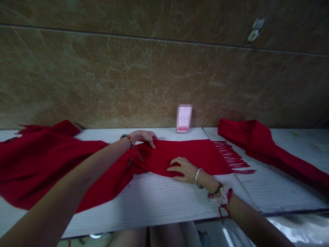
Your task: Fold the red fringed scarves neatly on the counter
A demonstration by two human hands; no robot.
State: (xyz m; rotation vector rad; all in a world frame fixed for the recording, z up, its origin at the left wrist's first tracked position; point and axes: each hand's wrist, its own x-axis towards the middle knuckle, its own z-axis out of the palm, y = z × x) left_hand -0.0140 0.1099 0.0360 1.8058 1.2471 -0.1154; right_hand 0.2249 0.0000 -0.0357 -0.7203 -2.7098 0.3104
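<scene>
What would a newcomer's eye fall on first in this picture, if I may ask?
The red scarf spread across the white table, with the left hand on its far edge and the right hand flat on its near edge. A second scarf lies to the right, and a small blurred pink box stands against the brown wall.

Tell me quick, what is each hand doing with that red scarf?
Left hand: fingers down on the far edge of the red scarf; grip cannot be told.
Right hand: open, flat on the scarf.
</scene>
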